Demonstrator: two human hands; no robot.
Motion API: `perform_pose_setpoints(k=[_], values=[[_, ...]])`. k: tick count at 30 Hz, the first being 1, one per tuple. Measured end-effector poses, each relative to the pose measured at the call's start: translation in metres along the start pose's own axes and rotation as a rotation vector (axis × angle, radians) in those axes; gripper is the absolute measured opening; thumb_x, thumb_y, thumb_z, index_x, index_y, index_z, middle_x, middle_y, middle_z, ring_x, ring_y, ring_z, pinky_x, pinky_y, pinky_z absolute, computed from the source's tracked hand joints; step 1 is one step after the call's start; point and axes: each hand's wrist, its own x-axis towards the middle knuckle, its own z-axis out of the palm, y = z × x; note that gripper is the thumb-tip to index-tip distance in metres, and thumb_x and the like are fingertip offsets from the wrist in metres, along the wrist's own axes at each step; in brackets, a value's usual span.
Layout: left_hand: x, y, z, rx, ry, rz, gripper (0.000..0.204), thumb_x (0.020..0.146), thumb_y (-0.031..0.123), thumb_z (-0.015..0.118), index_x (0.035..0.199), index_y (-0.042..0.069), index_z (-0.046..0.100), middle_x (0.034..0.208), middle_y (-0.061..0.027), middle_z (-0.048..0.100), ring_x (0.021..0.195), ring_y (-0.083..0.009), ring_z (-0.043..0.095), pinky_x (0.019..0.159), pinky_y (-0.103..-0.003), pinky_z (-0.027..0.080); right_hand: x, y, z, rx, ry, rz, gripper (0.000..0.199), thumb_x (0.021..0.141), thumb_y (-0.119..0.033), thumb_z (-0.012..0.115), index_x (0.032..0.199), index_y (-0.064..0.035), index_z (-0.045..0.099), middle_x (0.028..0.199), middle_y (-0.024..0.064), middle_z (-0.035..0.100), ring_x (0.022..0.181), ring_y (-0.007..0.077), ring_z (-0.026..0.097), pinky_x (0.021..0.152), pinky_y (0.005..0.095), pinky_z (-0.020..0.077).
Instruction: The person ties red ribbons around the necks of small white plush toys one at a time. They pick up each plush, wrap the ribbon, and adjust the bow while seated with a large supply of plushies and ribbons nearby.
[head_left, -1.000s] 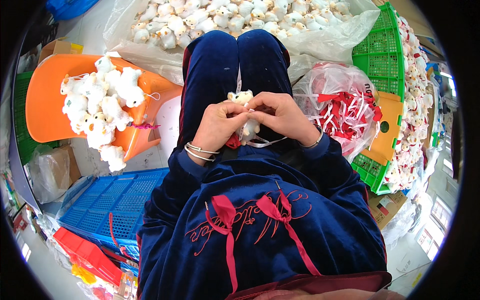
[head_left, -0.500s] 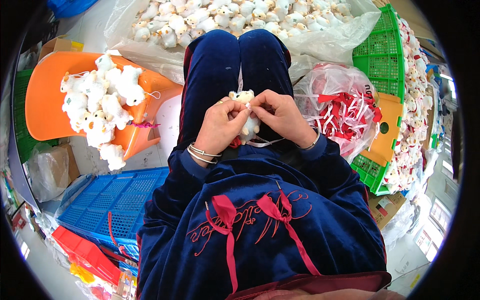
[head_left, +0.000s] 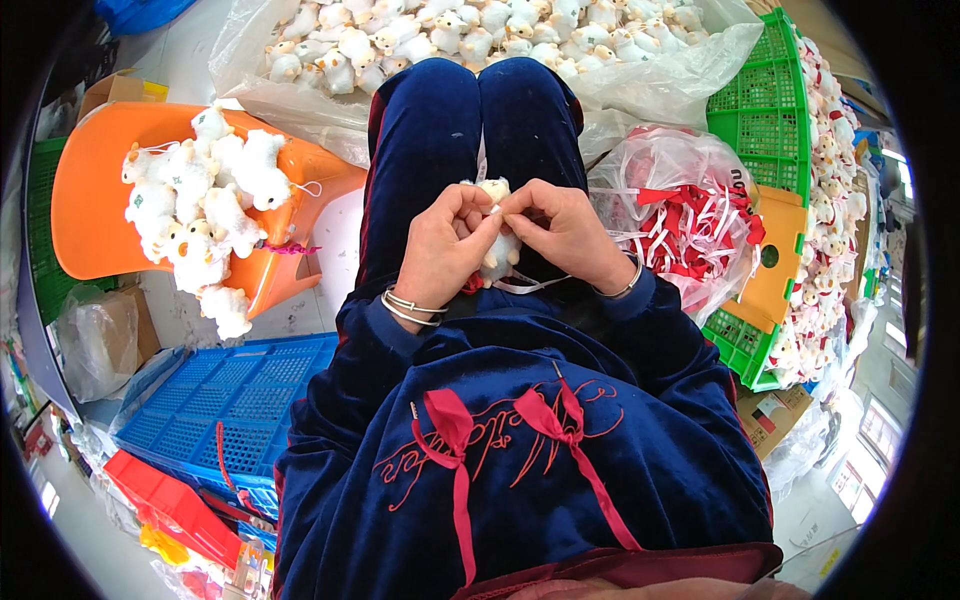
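Observation:
A small white plush toy (head_left: 499,260) rests between my thighs, its head up by my fingertips. My left hand (head_left: 443,250) is closed at its left side, thumb and curled fingers pinching at the toy's neck. From the other side my right hand (head_left: 568,235) pinches there too, its fingertips almost meeting the left ones. A bit of white ribbon (head_left: 495,210) shows between the two pinches. Below the toy, a loose white ribbon end (head_left: 525,289) trails to the right, and a scrap of red shows beside my left wrist. My fingers hide part of the toy's head and neck.
On my left, an orange chair (head_left: 90,200) bears several white plush toys (head_left: 190,180). A blue crate (head_left: 230,400) stands nearer. To the right, a clear bag (head_left: 650,160) holds red pieces with white ribbons. Beyond my knees lies a heap of plush toys (head_left: 460,35); green crates (head_left: 755,110) stand right.
My left hand's fingers have risen slightly and now cover more of the toy's head. The right hand stays nearly in place.

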Motion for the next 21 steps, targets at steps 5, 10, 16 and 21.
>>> perform_pose_setpoints(k=[5,10,16,21], values=[[0.001,-0.012,0.002,-0.06,0.009,0.117,0.008,0.095,0.007,0.071,0.097,0.0,0.069,0.087,0.0011,0.06,0.072,-0.0035,0.055,0.064,-0.019,0.045,0.001,-0.001,-0.004,-0.078,-0.066,-0.012,0.007,0.095,-0.001,0.068,0.1,0.0032,0.065,0.087,0.0057,0.071,0.08,0.008,0.066,0.07,0.0253,0.0544],[0.001,-0.014,0.004,-0.158,0.022,0.081,0.007,0.096,0.005,0.07,0.097,-0.001,0.069,0.088,0.0009,0.058,0.073,-0.0037,0.055,0.066,-0.02,0.045,0.005,-0.007,-0.001,-0.064,-0.029,0.0,0.011,0.091,-0.005,0.069,0.092,0.0028,0.062,0.081,0.0136,0.069,0.072,0.0208,0.067,0.064,0.0323,0.0522],[-0.002,-0.018,0.005,-0.028,0.081,0.261,0.007,0.093,0.002,0.071,0.099,0.0,0.069,0.089,-0.0025,0.061,0.072,-0.0078,0.057,0.066,-0.022,0.046,0.007,-0.009,-0.002,-0.048,-0.04,0.098,0.01,0.092,-0.004,0.068,0.092,0.0025,0.06,0.082,0.0094,0.068,0.071,0.014,0.064,0.063,0.0288,0.0512],[-0.002,-0.019,0.004,0.153,0.073,0.549,0.011,0.09,-0.002,0.073,0.1,0.002,0.069,0.089,-0.0054,0.063,0.073,-0.0118,0.06,0.067,-0.023,0.047,0.01,-0.005,0.001,0.086,-0.009,0.208,0.013,0.088,-0.007,0.069,0.088,0.003,0.06,0.078,0.0149,0.068,0.069,0.0213,0.066,0.063,0.0342,0.0512]])
